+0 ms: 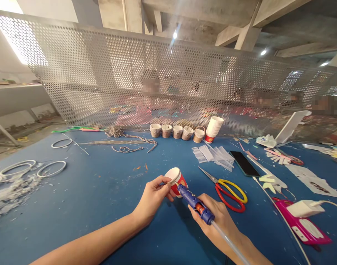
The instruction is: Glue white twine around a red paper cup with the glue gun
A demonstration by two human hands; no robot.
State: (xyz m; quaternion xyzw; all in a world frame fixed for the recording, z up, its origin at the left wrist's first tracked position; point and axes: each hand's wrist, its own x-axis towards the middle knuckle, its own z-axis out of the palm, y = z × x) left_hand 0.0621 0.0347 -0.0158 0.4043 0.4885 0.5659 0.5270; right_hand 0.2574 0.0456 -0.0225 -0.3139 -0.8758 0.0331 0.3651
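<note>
A: Start closest in. How do the hands stand?
B: The person's right hand (pixel 218 211) is wrapped around a blue glue gun (pixel 196 204), a clear stick trailing from its back end. The left hand (pixel 154 195) grips a red-and-white paper cup (pixel 172 173), fingers at its rim.
A: Where is that cup?
B: Held just above the blue counter (pixel 102 184), tilted, its mouth up and toward eleven. Take it as the clock's centre. The gun's nozzle is right at its side; whether they touch, one cannot tell.
A: And what lies around it?
B: Between three and four o'clock, a pink power strip (pixel 310 229) with a white adapter (pixel 303 209) plugged in. At three, nearer the cup, scissors (pixel 231 193) with one yellow and one red handle, spread apart. At nine, pale rings (pixel 51 169) beside a heap of paper scraps (pixel 12 195).
A: Farther out?
B: At two, a dark phone (pixel 244 163) and, just beside it, a spread of whitish strips (pixel 214 156). At ten, a bundle of cord (pixel 114 131). At twelve, five small handled cups (pixel 177 132) in a row; toward one, a leaning stack of paper cups (pixel 214 127).
A: Behind those?
B: A perforated metal screen (pixel 124 73), with people dimly visible through it.
</note>
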